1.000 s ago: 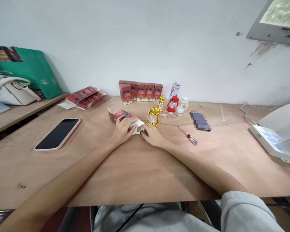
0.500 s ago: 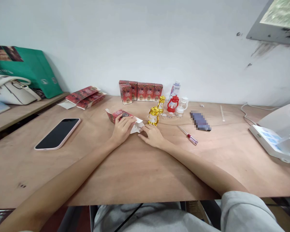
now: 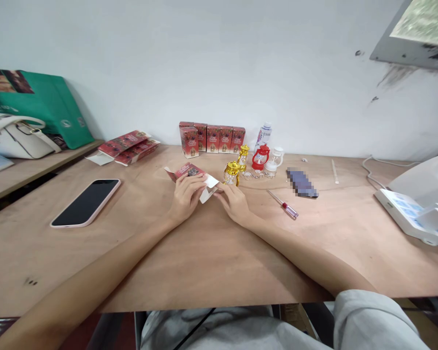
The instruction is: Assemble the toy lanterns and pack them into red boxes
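A red printed cardboard box (image 3: 190, 169) lies tilted between my hands, its white end flaps (image 3: 211, 182) sticking out toward the right. My left hand (image 3: 186, 195) is closed around the box's near side. At the flap end, the fingers of my right hand (image 3: 234, 201) pinch the white cardboard. Just beyond that hand stands a gold lantern (image 3: 231, 173), partly hidden by the fingers. Behind it are a second gold lantern (image 3: 243, 156), a red lantern (image 3: 260, 157) and a white lantern (image 3: 276, 158).
Several upright red boxes (image 3: 213, 138) line the wall beside a bottle (image 3: 264, 135). Flattened boxes (image 3: 126, 146) lie at back left, near a phone (image 3: 86, 203). A screwdriver (image 3: 282, 204) and a blurred dark object (image 3: 302, 183) are at right, with a white power strip (image 3: 412, 216) farther out.
The box has shifted slightly right and its open end has tilted up a little. My right hand has moved slightly right, with its fingers drawn in on the flaps.
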Action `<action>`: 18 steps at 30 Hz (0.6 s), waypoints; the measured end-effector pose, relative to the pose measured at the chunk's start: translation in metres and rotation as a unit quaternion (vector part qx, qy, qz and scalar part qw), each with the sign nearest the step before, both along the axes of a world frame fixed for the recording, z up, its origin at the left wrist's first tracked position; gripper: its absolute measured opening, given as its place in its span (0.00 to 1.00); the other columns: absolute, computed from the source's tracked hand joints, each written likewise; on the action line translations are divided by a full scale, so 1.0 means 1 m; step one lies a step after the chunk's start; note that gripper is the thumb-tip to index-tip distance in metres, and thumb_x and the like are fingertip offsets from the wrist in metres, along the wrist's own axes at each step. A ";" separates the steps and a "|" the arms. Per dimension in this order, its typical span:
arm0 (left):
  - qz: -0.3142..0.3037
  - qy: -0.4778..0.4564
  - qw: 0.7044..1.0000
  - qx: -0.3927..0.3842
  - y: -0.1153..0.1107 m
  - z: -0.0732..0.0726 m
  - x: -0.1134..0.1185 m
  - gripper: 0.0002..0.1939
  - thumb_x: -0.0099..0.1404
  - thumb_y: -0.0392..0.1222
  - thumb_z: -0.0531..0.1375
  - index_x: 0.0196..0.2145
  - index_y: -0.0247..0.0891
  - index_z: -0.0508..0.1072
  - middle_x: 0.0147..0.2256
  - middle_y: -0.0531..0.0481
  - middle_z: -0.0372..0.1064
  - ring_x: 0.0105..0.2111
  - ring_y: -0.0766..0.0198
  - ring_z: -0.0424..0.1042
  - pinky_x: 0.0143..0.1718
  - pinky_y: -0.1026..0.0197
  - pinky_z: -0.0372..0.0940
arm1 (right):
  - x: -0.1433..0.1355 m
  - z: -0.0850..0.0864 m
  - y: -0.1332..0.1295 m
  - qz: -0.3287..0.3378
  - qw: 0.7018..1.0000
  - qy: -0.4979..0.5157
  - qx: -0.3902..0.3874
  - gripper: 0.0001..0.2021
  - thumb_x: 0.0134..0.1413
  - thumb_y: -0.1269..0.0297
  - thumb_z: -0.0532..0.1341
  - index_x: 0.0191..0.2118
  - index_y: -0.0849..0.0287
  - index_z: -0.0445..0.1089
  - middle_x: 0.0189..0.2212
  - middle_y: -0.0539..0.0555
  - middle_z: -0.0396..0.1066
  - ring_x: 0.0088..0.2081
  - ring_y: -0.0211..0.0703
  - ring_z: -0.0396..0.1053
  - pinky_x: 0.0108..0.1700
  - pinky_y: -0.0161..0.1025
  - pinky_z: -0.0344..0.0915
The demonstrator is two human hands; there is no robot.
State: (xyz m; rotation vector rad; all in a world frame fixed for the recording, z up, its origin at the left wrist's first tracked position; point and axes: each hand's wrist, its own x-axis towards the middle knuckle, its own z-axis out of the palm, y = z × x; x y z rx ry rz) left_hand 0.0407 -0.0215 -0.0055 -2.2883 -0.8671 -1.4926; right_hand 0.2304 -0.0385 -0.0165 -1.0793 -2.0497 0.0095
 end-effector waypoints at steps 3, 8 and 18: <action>-0.022 -0.040 0.999 0.007 -0.004 0.001 0.004 0.05 0.69 0.37 0.52 0.41 0.40 0.65 0.45 0.45 0.73 0.49 0.60 0.71 0.53 0.49 0.63 | -0.001 -0.002 0.000 0.013 0.998 0.065 0.019 0.18 0.63 0.57 0.52 0.57 0.54 0.59 0.40 0.57 0.69 0.42 0.45 0.69 0.48 0.43 0.66; -0.042 -0.110 0.993 -0.021 -0.016 0.007 0.015 0.08 0.69 0.37 0.51 0.45 0.41 0.63 0.45 0.45 0.71 0.49 0.60 0.70 0.51 0.51 0.66 | -0.001 -0.002 0.003 0.048 0.977 0.207 -0.001 0.29 0.59 0.54 0.56 0.63 0.52 0.47 0.49 0.59 0.65 0.43 0.42 0.69 0.47 0.43 0.69; -0.025 -0.009 1.000 0.015 -0.024 0.012 0.016 0.12 0.67 0.35 0.52 0.48 0.42 0.65 0.50 0.43 0.67 0.51 0.58 0.67 0.50 0.51 0.64 | -0.002 0.001 0.001 0.126 0.962 0.231 -0.070 0.16 0.62 0.59 0.51 0.53 0.54 0.63 0.50 0.56 0.68 0.51 0.42 0.67 0.51 0.40 0.67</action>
